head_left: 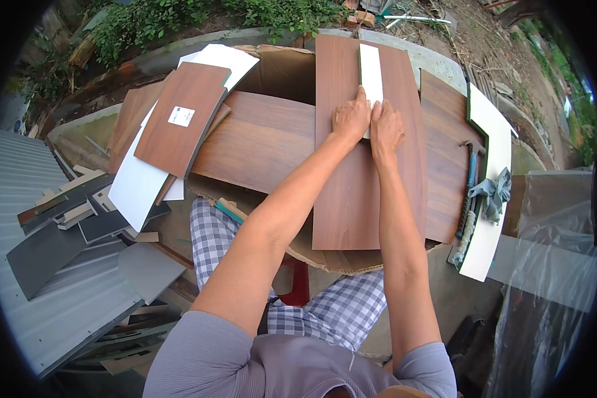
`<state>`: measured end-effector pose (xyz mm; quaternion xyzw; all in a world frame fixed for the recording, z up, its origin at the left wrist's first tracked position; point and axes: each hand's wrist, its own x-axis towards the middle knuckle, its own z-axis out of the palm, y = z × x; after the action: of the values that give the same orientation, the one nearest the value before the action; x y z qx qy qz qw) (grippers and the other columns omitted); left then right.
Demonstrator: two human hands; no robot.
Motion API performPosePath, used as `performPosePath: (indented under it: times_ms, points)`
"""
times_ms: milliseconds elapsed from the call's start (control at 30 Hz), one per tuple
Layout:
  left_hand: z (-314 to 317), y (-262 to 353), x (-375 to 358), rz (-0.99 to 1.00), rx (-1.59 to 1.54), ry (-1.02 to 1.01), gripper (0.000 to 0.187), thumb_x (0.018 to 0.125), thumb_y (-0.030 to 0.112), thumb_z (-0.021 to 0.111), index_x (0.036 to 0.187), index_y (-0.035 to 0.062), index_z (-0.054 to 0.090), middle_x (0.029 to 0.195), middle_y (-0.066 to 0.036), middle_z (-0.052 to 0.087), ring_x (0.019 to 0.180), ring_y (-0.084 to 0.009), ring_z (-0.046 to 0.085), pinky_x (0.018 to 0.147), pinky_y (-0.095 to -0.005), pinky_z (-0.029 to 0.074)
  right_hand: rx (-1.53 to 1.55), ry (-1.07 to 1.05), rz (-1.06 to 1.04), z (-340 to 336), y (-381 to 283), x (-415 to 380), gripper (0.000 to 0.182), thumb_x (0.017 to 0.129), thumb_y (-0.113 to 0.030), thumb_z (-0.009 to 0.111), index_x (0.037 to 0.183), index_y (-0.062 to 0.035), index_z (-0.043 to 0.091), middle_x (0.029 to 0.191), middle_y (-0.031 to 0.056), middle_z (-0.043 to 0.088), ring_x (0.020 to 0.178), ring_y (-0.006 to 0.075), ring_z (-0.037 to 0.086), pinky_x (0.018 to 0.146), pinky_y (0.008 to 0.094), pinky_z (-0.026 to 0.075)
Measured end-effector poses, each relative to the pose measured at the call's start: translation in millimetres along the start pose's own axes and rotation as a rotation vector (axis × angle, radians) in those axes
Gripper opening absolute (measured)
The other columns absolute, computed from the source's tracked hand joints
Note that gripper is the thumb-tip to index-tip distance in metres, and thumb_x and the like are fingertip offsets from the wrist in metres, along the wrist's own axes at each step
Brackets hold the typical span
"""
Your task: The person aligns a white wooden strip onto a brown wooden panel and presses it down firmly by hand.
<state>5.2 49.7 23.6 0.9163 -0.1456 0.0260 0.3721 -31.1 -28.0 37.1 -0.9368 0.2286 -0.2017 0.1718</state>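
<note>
A narrow white strip of board lies lengthwise on a long wood-grain panel. My left hand grips the strip's near part from the left, its index finger stretched along the edge. From the right, my right hand closes on the same end, fingers bent over it, the two hands almost touching. The strip's near tip is partly covered by the fingers. Beneath the long panel, another wood-grain panel lies crosswise over an open cardboard box.
At left, brown and white panels are stacked, one with a label. To the right, a hammer and a grey cloth lie by a white board. Offcuts sit on corrugated metal. Plastic sheeting hangs at right.
</note>
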Motion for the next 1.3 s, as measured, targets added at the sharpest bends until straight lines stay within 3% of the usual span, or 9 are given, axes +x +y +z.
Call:
performPosePath:
  times_ms: [267,333,467,600,933,1033,1300]
  points:
    - [-36,20,-165,0.009,-0.134,0.035,0.050,0.092,0.018,0.046,0.133,-0.0086,0.035,0.073,-0.022,0.064,0.063,-0.0354,0.065,0.057,-0.0434,0.052,0.096,-0.012,-0.059,-76,14,-141,0.033,0.091,-0.026,0.053,0.118,-0.0088,0.059,0.082,0.0155,0.058,0.077,0.0331,0.061,0.065,0.0428,0.047]
    - [-49,18,-205,-0.003,-0.116,0.010,0.049,0.093,0.019,0.045,0.134,-0.0075,0.035,0.060,-0.022,0.060,0.054,-0.0354,0.062,0.053,-0.0443,0.049,0.157,-0.065,-0.018,-85,12,-180,0.031,0.090,-0.024,0.055,0.116,-0.0078,0.060,0.078,0.0135,0.056,0.071,0.0304,0.061,0.061,0.0408,0.047]
    - [-55,6,-250,-0.039,-0.070,0.009,0.051,0.093,0.020,0.045,0.134,-0.0073,0.033,0.063,-0.022,0.061,0.057,-0.0359,0.063,0.054,-0.0462,0.050,0.103,-0.042,-0.081,-87,12,-225,0.032,0.089,-0.022,0.057,0.118,-0.0089,0.059,0.078,0.0116,0.056,0.061,0.0274,0.061,0.054,0.0384,0.049]
    - [-51,-3,-253,-0.063,0.047,-0.076,0.051,0.093,0.021,0.045,0.133,-0.0079,0.033,0.066,-0.022,0.063,0.059,-0.0359,0.064,0.054,-0.0465,0.051,0.037,-0.089,-0.068,-80,9,-236,0.033,0.089,-0.023,0.057,0.119,-0.0095,0.058,0.081,0.0124,0.056,0.063,0.0294,0.063,0.055,0.0398,0.051]
    - [-50,-5,-229,-0.095,0.117,-0.065,0.052,0.093,0.024,0.042,0.134,-0.0065,0.033,0.066,-0.022,0.063,0.061,-0.0366,0.064,0.057,-0.0463,0.052,0.018,-0.050,-0.112,-63,6,-219,0.033,0.089,-0.026,0.055,0.119,-0.0110,0.056,0.084,0.0137,0.057,0.064,0.0330,0.063,0.057,0.0418,0.051]
    - [-52,-8,-215,-0.099,0.158,-0.120,0.054,0.094,0.024,0.040,0.134,-0.0088,0.029,0.073,-0.022,0.065,0.064,-0.0351,0.066,0.056,-0.0437,0.054,0.007,-0.066,-0.098,-57,-1,-207,0.032,0.090,-0.026,0.055,0.118,-0.0112,0.056,0.085,0.0140,0.058,0.065,0.0332,0.063,0.057,0.0422,0.051]
    - [-51,-11,-170,-0.154,0.144,-0.086,0.053,0.093,0.026,0.038,0.135,-0.0057,0.031,0.075,-0.024,0.065,0.071,-0.0390,0.065,0.064,-0.0499,0.051,0.026,-0.095,-0.055,-40,-17,-167,0.032,0.092,-0.030,0.051,0.118,-0.0126,0.056,0.091,0.0152,0.058,0.072,0.0358,0.064,0.063,0.0449,0.051]
